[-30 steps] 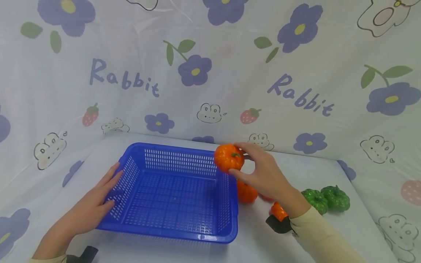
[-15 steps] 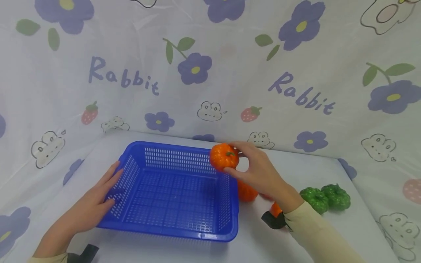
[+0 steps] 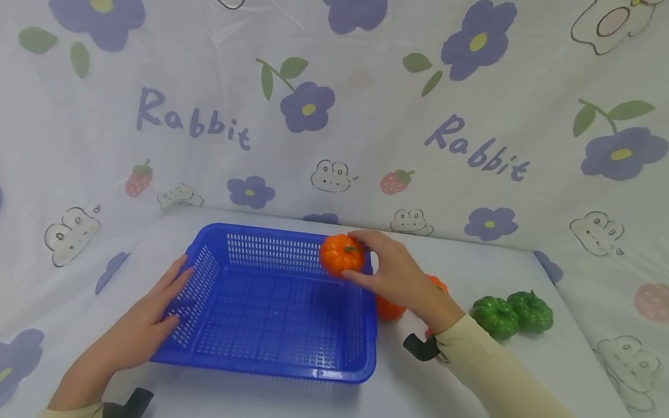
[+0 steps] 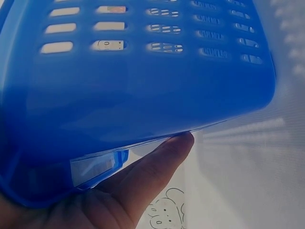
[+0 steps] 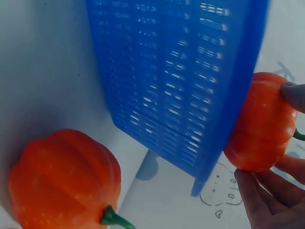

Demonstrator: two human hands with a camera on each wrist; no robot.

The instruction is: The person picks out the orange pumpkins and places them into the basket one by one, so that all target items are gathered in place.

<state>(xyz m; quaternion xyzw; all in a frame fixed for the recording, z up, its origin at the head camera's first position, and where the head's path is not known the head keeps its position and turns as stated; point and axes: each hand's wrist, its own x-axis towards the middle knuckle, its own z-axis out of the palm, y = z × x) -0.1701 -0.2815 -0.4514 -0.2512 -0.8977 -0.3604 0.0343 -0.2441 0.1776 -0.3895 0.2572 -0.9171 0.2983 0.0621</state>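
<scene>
My right hand point(image 3: 394, 273) pinches a small orange toy pumpkin point(image 3: 341, 255) between thumb and fingers, over the right back part of a blue plastic basket point(image 3: 261, 367). The right wrist view shows this pumpkin point(image 5: 262, 124) beside the basket rim, its green stem facing the palm. My left hand point(image 3: 138, 325) rests at the basket's left side with fingers straight over the rim. In the left wrist view, one extended finger point(image 4: 159, 164) touches the basket's edge. Inside, the basket floor is bare.
Another orange pumpkin point(image 3: 391, 307) stands right of the basket, against its wall in the head view. More orange point(image 3: 438, 283) shows behind my right forearm. Two green pumpkins point(image 3: 495, 317) sit farther right on the white table. A patterned cloth point(image 3: 334, 116) hangs behind.
My right hand has moved left and slightly down with the pumpkin, from the basket's right rim to over its inside. The left hand has stayed at the basket's left side.
</scene>
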